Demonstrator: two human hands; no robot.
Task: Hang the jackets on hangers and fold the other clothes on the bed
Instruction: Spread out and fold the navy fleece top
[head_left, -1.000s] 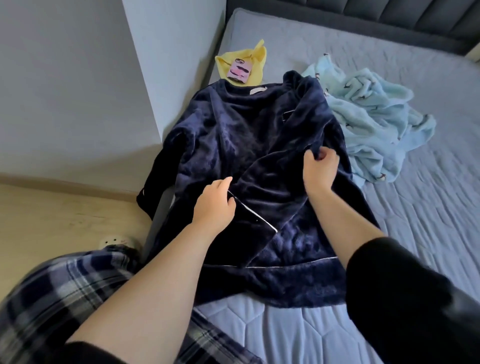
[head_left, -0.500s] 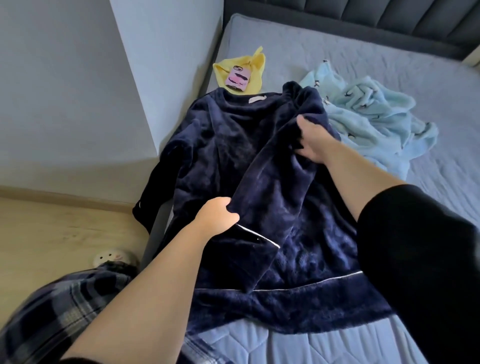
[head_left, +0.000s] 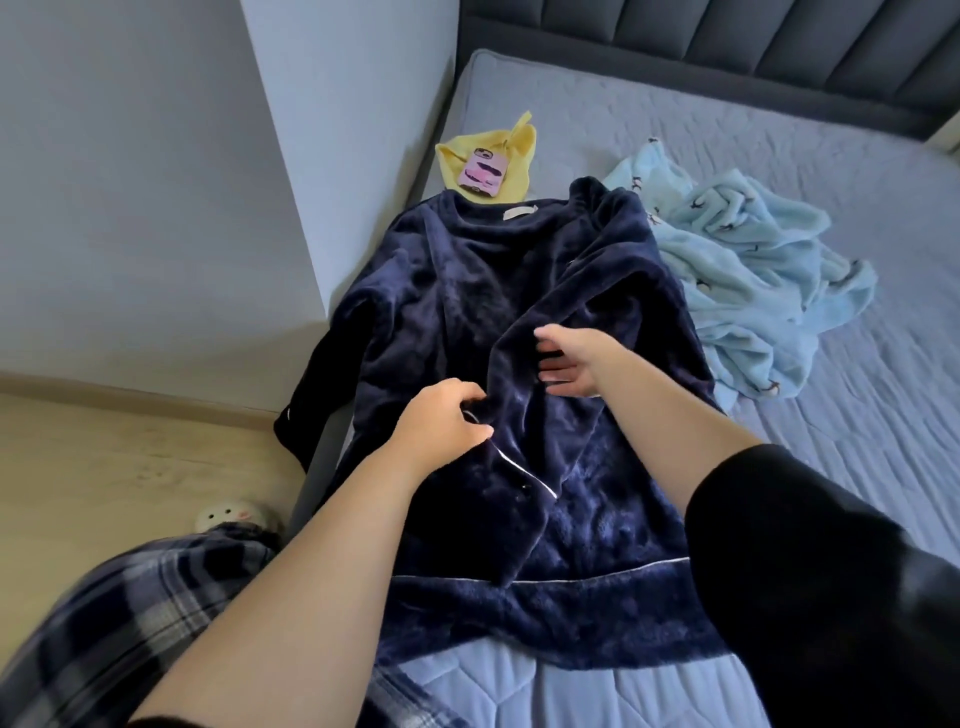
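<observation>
Broadly, the bed (head_left: 883, 441) fills the right side of the head view, its grey quilted mattress running up to a dark padded headboard (head_left: 727, 52); a pale wall (head_left: 130, 208) and a wood floor (head_left: 104, 467) lie to the left.

The navy robe (head_left: 467, 312) lies spread on the bed near its left edge, collar toward the headboard and hem toward the person; one sleeve hangs over the edge toward the floor, and one front panel is folded across the middle. A pale blue garment (head_left: 753, 291) lies crumpled just beside the robe on the right, touching it; plaid trousers (head_left: 130, 623) show at the lower left; a yellow cloth (head_left: 519, 150) lies past the collar, partly under it.

The left grip (head_left: 441, 421) pinches the robe's front edge by the white piping, fingers curled on the fabric; the right grip (head_left: 576, 364) is spread with thumb and fingers straight at the folded panel, holding nothing; whether it touches the fabric I cannot tell.

A pink phone (head_left: 483, 174) lies on the yellow cloth; a small white slipper (head_left: 228, 514) sits on the floor by the bed.
</observation>
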